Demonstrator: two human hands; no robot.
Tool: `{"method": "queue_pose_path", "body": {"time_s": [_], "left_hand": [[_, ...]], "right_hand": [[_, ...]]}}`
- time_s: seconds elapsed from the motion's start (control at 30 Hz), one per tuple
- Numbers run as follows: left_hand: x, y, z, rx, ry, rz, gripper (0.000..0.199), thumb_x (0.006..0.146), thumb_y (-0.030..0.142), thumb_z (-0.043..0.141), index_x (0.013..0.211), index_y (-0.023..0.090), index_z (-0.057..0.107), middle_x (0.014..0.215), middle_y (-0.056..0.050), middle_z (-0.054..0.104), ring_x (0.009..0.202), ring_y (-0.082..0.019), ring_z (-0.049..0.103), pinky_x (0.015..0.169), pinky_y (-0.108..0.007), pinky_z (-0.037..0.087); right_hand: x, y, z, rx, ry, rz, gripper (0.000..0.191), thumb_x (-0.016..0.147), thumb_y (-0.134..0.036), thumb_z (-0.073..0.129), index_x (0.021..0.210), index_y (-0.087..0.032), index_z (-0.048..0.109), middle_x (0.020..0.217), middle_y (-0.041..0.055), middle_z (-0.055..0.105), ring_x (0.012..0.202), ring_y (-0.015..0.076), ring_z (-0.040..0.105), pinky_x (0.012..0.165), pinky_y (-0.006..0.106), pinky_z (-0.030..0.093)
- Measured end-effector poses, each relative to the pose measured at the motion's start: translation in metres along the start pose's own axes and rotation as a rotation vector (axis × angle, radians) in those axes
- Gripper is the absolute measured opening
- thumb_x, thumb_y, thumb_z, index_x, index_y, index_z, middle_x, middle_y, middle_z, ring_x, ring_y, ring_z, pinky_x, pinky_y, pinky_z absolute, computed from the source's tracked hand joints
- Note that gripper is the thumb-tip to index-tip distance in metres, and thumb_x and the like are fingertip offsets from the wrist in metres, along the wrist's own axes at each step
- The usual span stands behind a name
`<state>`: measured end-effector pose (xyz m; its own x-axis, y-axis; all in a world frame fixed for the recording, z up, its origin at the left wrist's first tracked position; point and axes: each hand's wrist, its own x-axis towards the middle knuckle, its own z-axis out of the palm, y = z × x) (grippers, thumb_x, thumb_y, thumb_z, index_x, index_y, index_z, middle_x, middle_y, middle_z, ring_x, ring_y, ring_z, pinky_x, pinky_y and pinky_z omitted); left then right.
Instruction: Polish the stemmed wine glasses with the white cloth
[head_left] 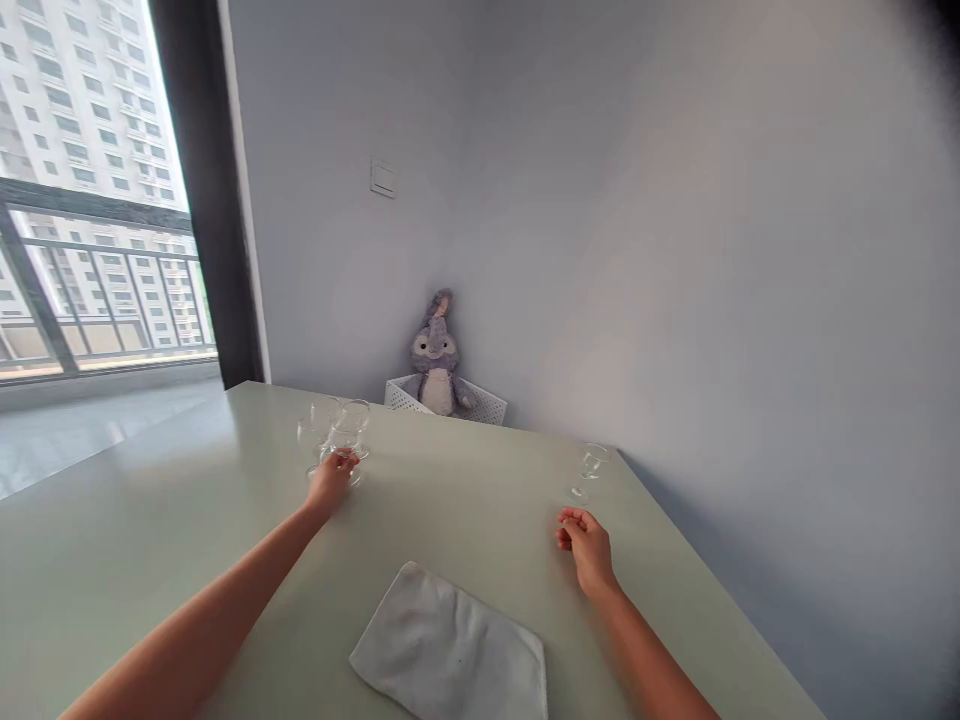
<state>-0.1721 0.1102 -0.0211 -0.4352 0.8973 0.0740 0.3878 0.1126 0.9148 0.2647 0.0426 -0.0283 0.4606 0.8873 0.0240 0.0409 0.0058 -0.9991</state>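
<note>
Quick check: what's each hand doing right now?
Left hand: closed around the base of one glass in the cluster of glasses.
Right hand: loosely curled, empty, on the table just short of the single glass.

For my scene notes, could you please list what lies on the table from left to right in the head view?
Cluster of glasses touched by the left hand → folded white cloth → right hand, with a single small glass just beyond it.

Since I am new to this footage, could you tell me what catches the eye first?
A grey plush toy sits in a white basket in the corner behind the table. The left hand grips one of the clustered glasses; the right hand rests near a lone glass, a cloth between the arms.
</note>
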Motion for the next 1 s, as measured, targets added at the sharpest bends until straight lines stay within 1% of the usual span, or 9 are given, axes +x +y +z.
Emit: {"method": "queue_pose_path", "body": {"time_s": [0.13,0.3,0.43,0.57,0.63,0.7,0.8,0.9,1.0], "left_hand": [[0.005,-0.004,-0.001,0.06,0.008,-0.006,0.025,0.072,0.038,0.051,0.089,0.021,0.058,0.082,-0.003,0.062,0.066,-0.018,0.054,0.062,-0.028,0.037],[0.004,0.0,0.002,0.086,0.005,-0.011,0.02,0.072,0.034,0.052,0.085,0.022,0.059,0.084,-0.003,0.062,0.07,-0.019,0.056,0.063,-0.029,0.037],[-0.008,0.003,0.002,0.074,0.071,-0.026,0.02,0.068,0.024,0.053,0.087,0.02,0.058,0.086,-0.005,0.061,0.075,-0.02,0.055,0.066,-0.029,0.038],[-0.046,0.004,0.002,0.048,0.222,-0.025,0.03,0.066,0.018,0.049,0.096,0.019,0.053,0.101,-0.007,0.053,0.079,-0.019,0.052,0.071,-0.031,0.04],[-0.071,0.009,0.007,0.03,0.247,0.009,0.029,0.066,0.017,0.047,0.095,0.02,0.052,0.1,-0.006,0.052,0.074,-0.016,0.051,0.072,-0.03,0.041],[-0.095,0.021,0.016,0.0,0.193,0.084,0.026,0.065,0.018,0.048,0.09,0.022,0.055,0.094,-0.002,0.054,0.067,-0.013,0.049,0.07,-0.028,0.042],[-0.127,0.047,0.034,-0.127,-0.099,0.204,0.024,0.068,0.029,0.054,0.091,0.023,0.06,0.096,-0.004,0.056,0.061,-0.012,0.048,0.065,-0.027,0.043],[-0.148,0.069,0.052,-0.215,-0.271,0.195,0.037,0.065,0.038,0.061,0.099,0.023,0.061,0.102,-0.006,0.058,0.061,-0.011,0.049,0.063,-0.026,0.043],[-0.154,0.074,0.055,-0.353,-0.401,0.098,0.037,0.071,0.042,0.055,0.098,0.018,0.058,0.076,-0.004,0.061,0.052,-0.011,0.049,0.052,-0.025,0.041]], "right_hand": [[0.038,0.006,-0.019,0.0,0.209,-0.015,0.039,0.056,-0.026,0.058,0.093,-0.018,0.051,0.092,0.0029,0.058,0.052,0.0093,0.056,0.047,0.022,0.048],[0.075,0.002,-0.016,0.038,0.202,-0.01,0.057,0.052,-0.026,0.062,0.105,-0.02,0.045,0.107,0.0068,0.054,0.056,0.0114,0.06,0.049,0.025,0.051],[0.091,-0.001,-0.007,0.05,0.131,0.015,0.047,0.05,-0.03,0.065,0.092,-0.018,0.05,0.085,0.0016,0.058,0.055,0.0123,0.06,0.047,0.024,0.05],[0.089,-0.004,0.003,0.013,0.095,0.01,0.037,0.048,-0.034,0.068,0.078,-0.017,0.053,0.065,-0.0026,0.055,0.048,0.0111,0.055,0.043,0.023,0.047],[0.077,-0.005,0.017,0.0,0.055,-0.014,0.036,0.049,-0.036,0.069,0.075,-0.016,0.055,0.062,-0.0021,0.056,0.046,0.01,0.052,0.042,0.023,0.046],[0.054,-0.009,0.04,0.0,-0.019,-0.042,0.038,0.05,-0.039,0.069,0.076,-0.015,0.057,0.063,-0.0005,0.059,0.046,0.0102,0.052,0.042,0.023,0.046],[-0.002,-0.02,0.088,0.013,-0.218,-0.087,0.041,0.055,-0.043,0.067,0.085,-0.015,0.06,0.068,0.0023,0.064,0.049,0.0124,0.055,0.044,0.024,0.047],[-0.067,-0.037,0.132,0.009,-0.524,-0.166,0.042,0.067,-0.04,0.06,0.102,-0.016,0.056,0.074,0.0034,0.065,0.047,0.0116,0.053,0.041,0.023,0.044],[-0.113,-0.052,0.155,-0.041,-0.68,-0.234,0.041,0.076,-0.033,0.051,0.113,-0.018,0.053,0.08,0.004,0.066,0.054,0.0131,0.055,0.045,0.023,0.044]]}}
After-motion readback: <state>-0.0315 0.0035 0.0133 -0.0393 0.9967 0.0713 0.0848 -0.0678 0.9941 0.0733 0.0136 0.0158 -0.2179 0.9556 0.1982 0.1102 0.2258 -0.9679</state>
